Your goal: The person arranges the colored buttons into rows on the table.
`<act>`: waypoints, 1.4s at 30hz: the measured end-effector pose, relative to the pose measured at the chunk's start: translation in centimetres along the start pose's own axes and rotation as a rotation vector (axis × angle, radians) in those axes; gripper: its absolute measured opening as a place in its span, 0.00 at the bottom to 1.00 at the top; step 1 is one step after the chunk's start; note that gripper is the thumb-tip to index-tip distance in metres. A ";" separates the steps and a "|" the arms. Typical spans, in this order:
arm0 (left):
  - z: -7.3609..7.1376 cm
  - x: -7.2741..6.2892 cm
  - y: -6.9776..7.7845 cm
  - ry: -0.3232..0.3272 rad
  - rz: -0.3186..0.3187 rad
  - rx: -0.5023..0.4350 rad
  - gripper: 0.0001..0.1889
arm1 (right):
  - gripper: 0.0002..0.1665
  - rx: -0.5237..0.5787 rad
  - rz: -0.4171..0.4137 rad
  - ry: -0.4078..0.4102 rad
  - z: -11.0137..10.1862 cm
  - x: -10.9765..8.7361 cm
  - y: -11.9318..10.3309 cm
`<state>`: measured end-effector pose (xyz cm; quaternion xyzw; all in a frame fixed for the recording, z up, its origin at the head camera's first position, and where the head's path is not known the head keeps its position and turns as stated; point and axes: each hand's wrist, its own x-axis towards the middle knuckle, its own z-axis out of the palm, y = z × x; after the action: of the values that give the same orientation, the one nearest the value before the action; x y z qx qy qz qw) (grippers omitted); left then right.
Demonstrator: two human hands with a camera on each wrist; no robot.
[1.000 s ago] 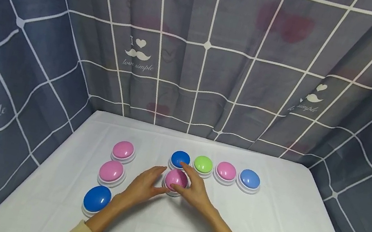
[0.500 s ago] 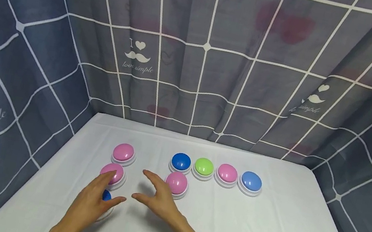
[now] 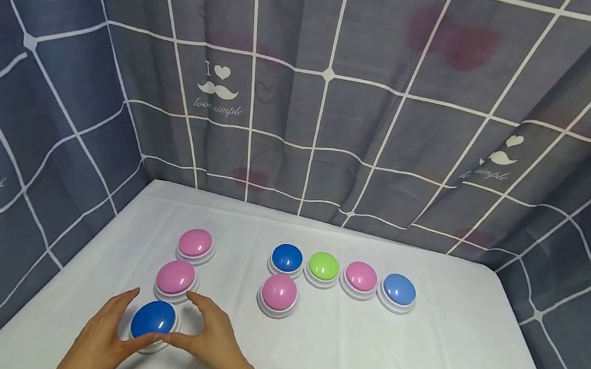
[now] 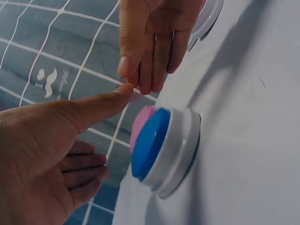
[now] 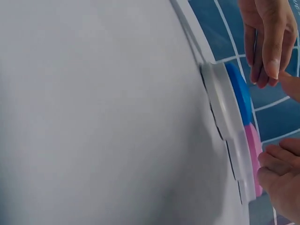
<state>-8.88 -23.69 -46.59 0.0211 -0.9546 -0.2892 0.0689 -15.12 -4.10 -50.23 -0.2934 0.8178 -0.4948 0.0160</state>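
Note:
A large blue push button (image 3: 153, 319) with a white base sits on the white table, nearest the person on the left side. Both hands frame it, the left hand (image 3: 98, 334) on its left and the right hand (image 3: 215, 338) on its right, fingers spread in loose arcs. Their thumb tips meet in front of the blue dome in the head view. From the left wrist view, the left hand (image 4: 42, 159) and right hand (image 4: 161, 40) hover above the blue button (image 4: 157, 147), apart from it. A pink button (image 3: 176, 277) stands just behind, close to the right fingertips.
Another pink button (image 3: 196, 244) is farther back on the left. Mid-table, a dark blue (image 3: 287, 258), green (image 3: 324, 267), pink (image 3: 360, 278) and lighter blue button (image 3: 399, 290) form a row, with a pink button (image 3: 279, 294) before the dark blue one. Grid-patterned curtains (image 3: 286, 104) enclose the table.
Both hands have left the middle pink button and moved left and toward the person, ending around the large blue button. The buttons stand where they stood.

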 end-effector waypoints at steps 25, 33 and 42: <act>1.9 -0.5 -2.6 -0.111 -0.073 -0.112 0.46 | 0.43 -0.087 -0.037 -0.095 2.4 -0.4 0.6; 2.1 -0.4 -3.1 -0.161 -0.172 -0.131 0.45 | 0.42 -0.184 -0.028 -0.060 3.1 -0.1 0.2; 2.3 -0.4 -2.8 -0.120 -0.195 -0.153 0.44 | 0.36 -0.208 -0.051 0.004 3.3 0.1 0.6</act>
<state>-8.82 -24.71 -50.08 0.0914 -0.9256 -0.3670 -0.0155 -14.43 -6.56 -52.34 -0.3133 0.8571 -0.4079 -0.0288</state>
